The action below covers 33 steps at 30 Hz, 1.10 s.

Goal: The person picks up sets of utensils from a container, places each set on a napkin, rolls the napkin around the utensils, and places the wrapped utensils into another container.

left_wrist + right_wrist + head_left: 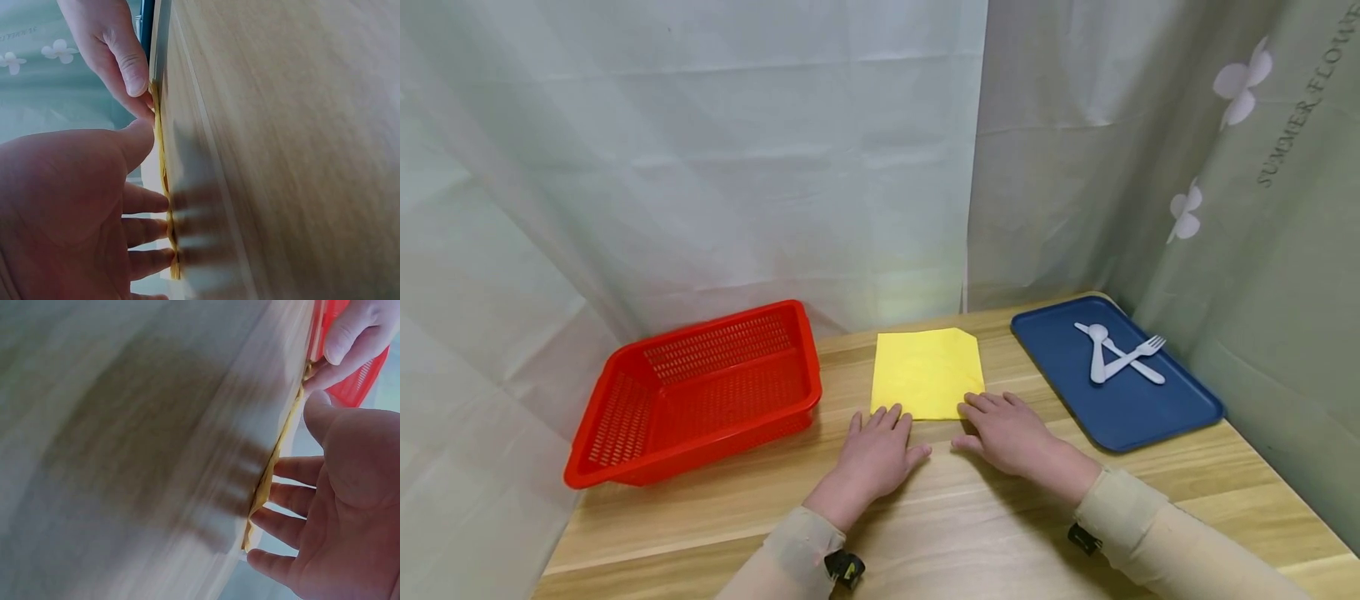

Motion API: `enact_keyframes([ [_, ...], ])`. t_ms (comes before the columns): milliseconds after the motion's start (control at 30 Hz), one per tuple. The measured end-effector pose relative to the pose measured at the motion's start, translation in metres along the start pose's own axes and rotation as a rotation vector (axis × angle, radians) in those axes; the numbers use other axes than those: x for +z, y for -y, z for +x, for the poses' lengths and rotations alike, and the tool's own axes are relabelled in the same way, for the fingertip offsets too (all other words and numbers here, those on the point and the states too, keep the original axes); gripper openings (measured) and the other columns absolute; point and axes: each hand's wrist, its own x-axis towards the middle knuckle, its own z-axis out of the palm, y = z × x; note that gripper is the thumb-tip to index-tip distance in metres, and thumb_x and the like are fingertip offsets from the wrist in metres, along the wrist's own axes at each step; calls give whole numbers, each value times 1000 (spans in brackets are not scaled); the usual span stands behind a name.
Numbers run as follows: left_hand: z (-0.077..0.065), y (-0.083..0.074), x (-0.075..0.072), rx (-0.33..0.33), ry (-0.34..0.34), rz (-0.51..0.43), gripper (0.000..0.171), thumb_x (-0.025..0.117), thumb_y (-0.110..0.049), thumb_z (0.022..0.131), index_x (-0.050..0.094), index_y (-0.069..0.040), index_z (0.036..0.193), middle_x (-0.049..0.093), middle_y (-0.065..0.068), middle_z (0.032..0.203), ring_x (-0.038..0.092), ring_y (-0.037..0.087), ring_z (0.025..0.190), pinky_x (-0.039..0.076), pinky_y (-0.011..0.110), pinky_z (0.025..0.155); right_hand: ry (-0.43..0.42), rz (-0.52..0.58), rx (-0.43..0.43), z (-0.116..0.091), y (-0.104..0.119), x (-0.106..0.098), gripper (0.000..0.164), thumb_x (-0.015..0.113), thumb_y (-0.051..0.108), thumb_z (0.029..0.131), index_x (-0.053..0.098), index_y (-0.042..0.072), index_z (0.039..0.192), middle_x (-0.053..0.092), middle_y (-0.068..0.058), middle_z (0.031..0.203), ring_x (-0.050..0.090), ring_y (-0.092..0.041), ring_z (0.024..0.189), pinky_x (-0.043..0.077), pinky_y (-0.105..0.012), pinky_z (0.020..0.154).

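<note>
A folded yellow cloth or napkin (927, 373) lies flat on the wooden table, its far right corner cut off at a slant. My left hand (876, 453) rests its fingertips on the near left corner. At the near right corner, the fingertips of my right hand (1009, 433) touch the edge. Both hands have their fingers extended and thumbs apart from the fingers. Seen edge-on in the left wrist view, the yellow cloth (160, 150) is a thin layered strip under the fingertips. The right wrist view shows its near edge (269, 478) slightly wavy.
A red perforated plastic basket (722, 433) stands on the left of the table (955, 533). On the right lies a blue tray (1150, 425) with a white spoon (1097, 358), fork (1131, 358) and knife (1146, 372) on it. Pale curtains (760, 167) hang behind.
</note>
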Motion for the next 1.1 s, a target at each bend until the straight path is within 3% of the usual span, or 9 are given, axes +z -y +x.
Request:
enact_keyframes([
  [433, -7, 9, 0, 66, -12, 0, 69, 54, -58, 113, 56, -9, 162, 46, 14, 171, 41, 40, 158, 25, 68, 129, -31, -10, -42, -7, 3, -3, 55, 64, 48, 111, 71, 4, 142, 66, -21, 148, 61, -44, 138, 43, -66, 119],
  [833, -10, 13, 4, 62, -46, 48, 65, 50, -60, 114, 62, -13, 157, 52, 12, 167, 47, 40, 154, 24, 70, 129, -88, -22, -110, -15, 8, -1, 50, 67, 48, 109, 74, 5, 134, 71, -20, 139, 66, -43, 130, 48, -66, 112],
  [1100, -11, 13, 7, 46, -85, 54, 57, 53, -58, 113, 69, -16, 148, 57, 10, 163, 53, 37, 150, 23, 73, 128, -69, -27, -112, -22, 15, -5, 48, 66, 46, 110, 75, 6, 134, 71, -18, 137, 65, -42, 130, 49, -63, 112],
])
